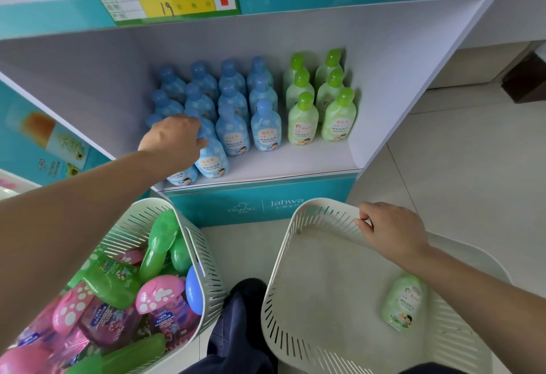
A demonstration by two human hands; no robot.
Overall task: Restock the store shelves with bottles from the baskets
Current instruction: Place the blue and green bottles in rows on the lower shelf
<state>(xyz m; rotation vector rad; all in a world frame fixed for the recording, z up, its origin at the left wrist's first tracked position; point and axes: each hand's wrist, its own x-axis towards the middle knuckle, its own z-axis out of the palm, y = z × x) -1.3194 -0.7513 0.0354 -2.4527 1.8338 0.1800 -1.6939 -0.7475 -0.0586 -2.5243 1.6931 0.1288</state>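
**Blue bottle at the shelf's front edge**

The blue bottle (213, 157) stands upright at the front left of the shelf (295, 164), ahead of the rows of blue bottles (235, 99). Another just beside it is partly hidden under the forearm. Green-capped bottles (322, 102) fill the shelf's right side in two columns. Below, the left basket (211, 258) is piled with green and pink bottles. The right basket (285, 252) holds a single pale green bottle (403, 304) lying on its floor. The left hand (174, 134) has its grip curled over the blue bottle's top, covering the cap. The right hand (394, 230) pinches the right basket's far rim between thumb and fingertips.
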